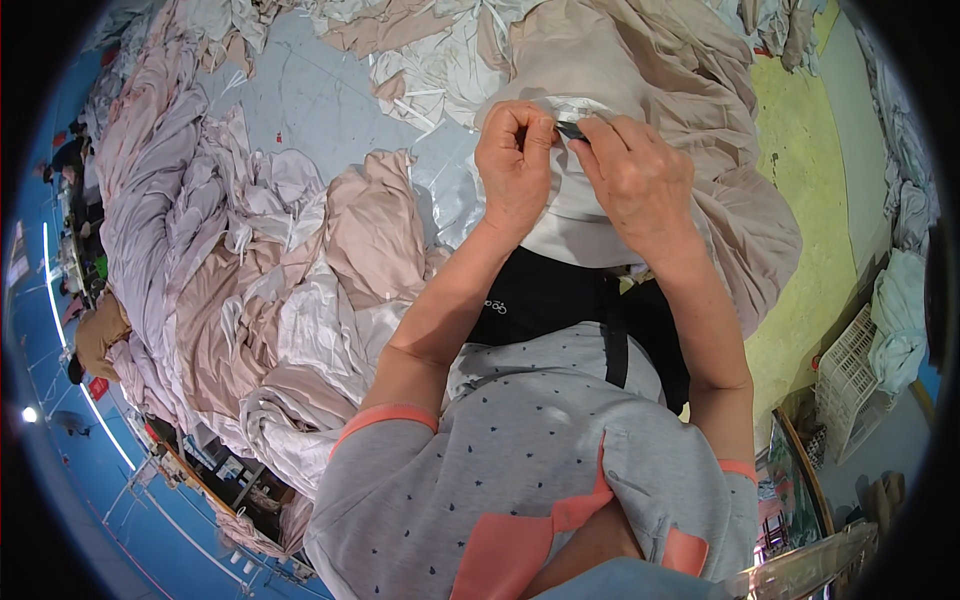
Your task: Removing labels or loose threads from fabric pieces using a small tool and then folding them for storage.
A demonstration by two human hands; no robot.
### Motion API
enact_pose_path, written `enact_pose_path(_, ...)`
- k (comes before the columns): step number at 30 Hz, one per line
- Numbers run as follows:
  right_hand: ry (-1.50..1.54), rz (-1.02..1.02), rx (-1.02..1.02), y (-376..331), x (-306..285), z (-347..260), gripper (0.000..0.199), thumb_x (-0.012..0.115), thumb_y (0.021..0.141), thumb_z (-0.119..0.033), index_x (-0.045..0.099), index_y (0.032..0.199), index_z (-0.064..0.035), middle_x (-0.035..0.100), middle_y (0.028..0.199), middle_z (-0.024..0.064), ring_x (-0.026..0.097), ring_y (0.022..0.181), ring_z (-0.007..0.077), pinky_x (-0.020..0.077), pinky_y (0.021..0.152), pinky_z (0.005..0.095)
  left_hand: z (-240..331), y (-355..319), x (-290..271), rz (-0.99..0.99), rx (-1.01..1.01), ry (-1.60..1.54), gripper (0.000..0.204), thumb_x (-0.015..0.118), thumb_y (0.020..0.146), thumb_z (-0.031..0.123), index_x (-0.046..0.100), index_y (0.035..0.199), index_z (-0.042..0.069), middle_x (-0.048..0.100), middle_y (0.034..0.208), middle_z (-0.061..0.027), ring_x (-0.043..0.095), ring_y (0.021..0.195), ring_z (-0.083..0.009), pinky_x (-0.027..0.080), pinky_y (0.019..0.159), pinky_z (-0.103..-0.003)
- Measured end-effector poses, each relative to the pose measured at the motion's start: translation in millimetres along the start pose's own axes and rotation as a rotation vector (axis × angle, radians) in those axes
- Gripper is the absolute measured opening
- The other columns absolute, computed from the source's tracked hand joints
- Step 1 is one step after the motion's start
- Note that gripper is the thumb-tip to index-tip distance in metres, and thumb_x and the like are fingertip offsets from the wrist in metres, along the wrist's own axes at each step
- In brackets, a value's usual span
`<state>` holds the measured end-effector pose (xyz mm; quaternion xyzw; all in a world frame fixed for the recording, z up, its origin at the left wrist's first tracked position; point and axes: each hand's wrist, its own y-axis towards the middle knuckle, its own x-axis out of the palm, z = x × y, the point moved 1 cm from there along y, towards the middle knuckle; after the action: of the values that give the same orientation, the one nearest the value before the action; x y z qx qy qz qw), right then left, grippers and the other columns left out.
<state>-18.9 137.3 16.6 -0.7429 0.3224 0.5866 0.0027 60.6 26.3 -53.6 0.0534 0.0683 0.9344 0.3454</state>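
Observation:
Above my lap both hands are raised close together over beige fabric (585, 60). My right hand (640, 175) is closed on small dark snips (570, 130), whose tip points toward my left hand. Thumb and fingers of my left hand (517, 160) are pinched together right beside that tip. What they hold, if anything, is too small to make out. Below the hands a paler cloth (575, 225) lies across my lap, and the beige fabric spreads away to the far side and right.
Heaped pink, lilac and white fabric (290, 310) fills the left. More cloth (440, 75) lies at the back on the grey floor (320, 90). A yellow floor strip (810, 200) runs along the right. A white plastic crate (845, 385) stands there with pale cloth (900, 315) over it.

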Motion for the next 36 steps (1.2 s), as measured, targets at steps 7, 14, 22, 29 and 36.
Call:
enact_pose_path(7, -0.026, -0.006, -0.016, 1, 2, -2, 0.017, 0.072, 0.074, -0.015, 0.063, 0.087, -0.0098, 0.06, 0.075, 0.0029, 0.061, 0.067, 0.0195, 0.0472, 0.051, 0.0312, -1, -1, -2, 0.0, 0.019, 0.029, 0.013, 0.057, 0.087, -0.001, 0.048, 0.078, 0.001, 0.054, 0.08, -0.006, 0.054, 0.064, -0.0125, 0.045, 0.057, -0.025)
enact_pose_path(14, 0.065, 0.084, 0.012, -3, -6, 8, 0.014, 0.07, 0.078, -0.011, 0.065, 0.091, -0.009, 0.06, 0.074, 0.0054, 0.061, 0.065, 0.0182, 0.0464, 0.05, 0.0313, 12, -6, -3, 0.009, 0.147, 0.142, 0.009, 0.057, 0.084, -0.004, 0.051, 0.08, 0.001, 0.055, 0.081, -0.0094, 0.055, 0.067, -0.0198, 0.046, 0.06, -0.03)
enact_pose_path(22, 0.612, 0.144, 0.688, -54, -27, 60, 0.036, 0.072, 0.076, -0.007, 0.06, 0.11, -0.0032, 0.047, 0.072, -0.0074, 0.037, 0.061, 0.0058, 0.0328, 0.056, 0.0193, 54, -86, 34, -0.966, 0.371, 0.312, 0.014, 0.065, 0.073, 0.001, 0.059, 0.085, 0.005, 0.057, 0.083, -0.0104, 0.056, 0.074, -0.0269, 0.044, 0.06, -0.037)
enact_pose_path(29, 0.295, -0.104, 0.49, -70, -22, 70, 0.026, 0.071, 0.073, -0.012, 0.065, 0.096, -0.0023, 0.056, 0.069, 0.0077, 0.052, 0.063, 0.0175, 0.0403, 0.058, 0.0277, 63, -77, 35, -0.924, 0.451, 0.454, 0.007, 0.062, 0.071, 0.009, 0.06, 0.078, 0.008, 0.055, 0.068, -0.0077, 0.052, 0.062, -0.0283, 0.04, 0.057, -0.039)
enact_pose_path(36, 0.459, 0.001, 0.253, -66, -38, 67, 0.025, 0.066, 0.064, 0.0, 0.063, 0.088, -0.001, 0.059, 0.081, 0.0092, 0.058, 0.065, 0.0234, 0.046, 0.058, 0.0318, 56, 24, 32, -0.479, 0.573, 0.827, 0.031, 0.07, 0.065, 0.005, 0.061, 0.095, 0.006, 0.058, 0.097, -0.0073, 0.053, 0.096, -0.0273, 0.037, 0.092, -0.044)
